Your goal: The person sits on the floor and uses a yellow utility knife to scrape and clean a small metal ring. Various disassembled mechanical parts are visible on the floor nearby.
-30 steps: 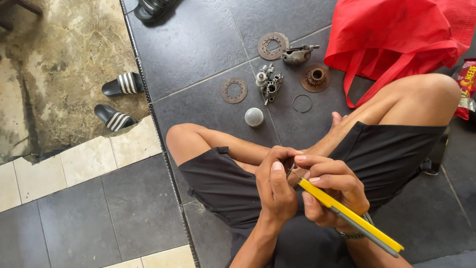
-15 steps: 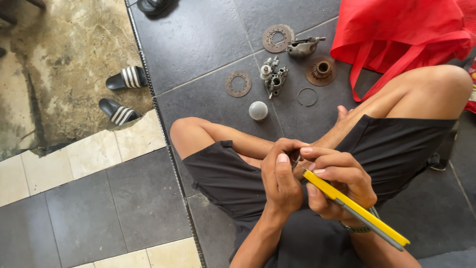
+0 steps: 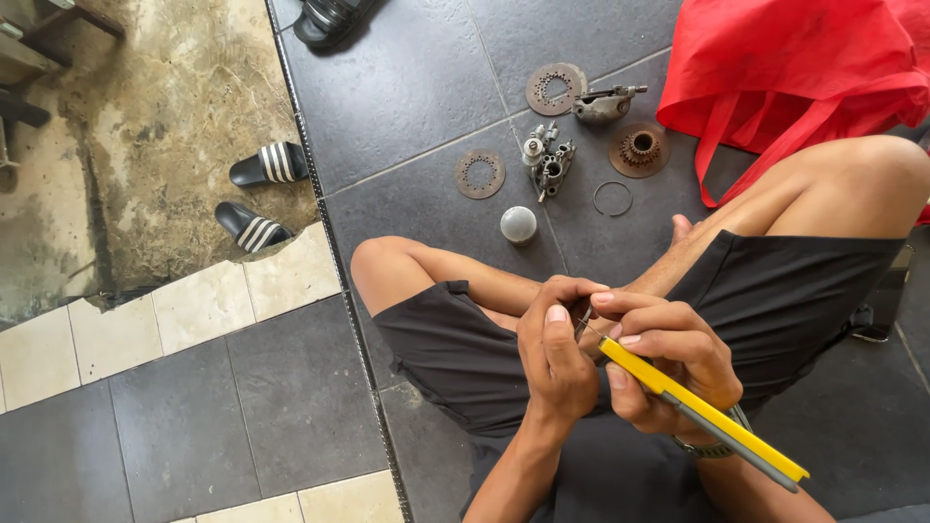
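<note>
Right hand [image 3: 668, 363] gripping yellow pliers [image 3: 702, 412], tips aimed up-left into left hand [image 3: 560, 356]; left fingers pinching something small, hidden.

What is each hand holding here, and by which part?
The right hand grips yellow-handled pliers by the handles. The left hand pinches something small at the plier tips; it is hidden by the fingers.

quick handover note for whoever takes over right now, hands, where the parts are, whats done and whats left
Left hand: grip closed around a small part, hidden by the fingers.
Right hand: grip shut on yellow-handled pliers, tip at that part, over the lap.
On the dark tiles ahead: two flat perforated discs, a small metal assembly, a lever piece, a toothed hub, a wire ring, a round cap.
Done: these lie separated. Left: the part in hand.
</note>
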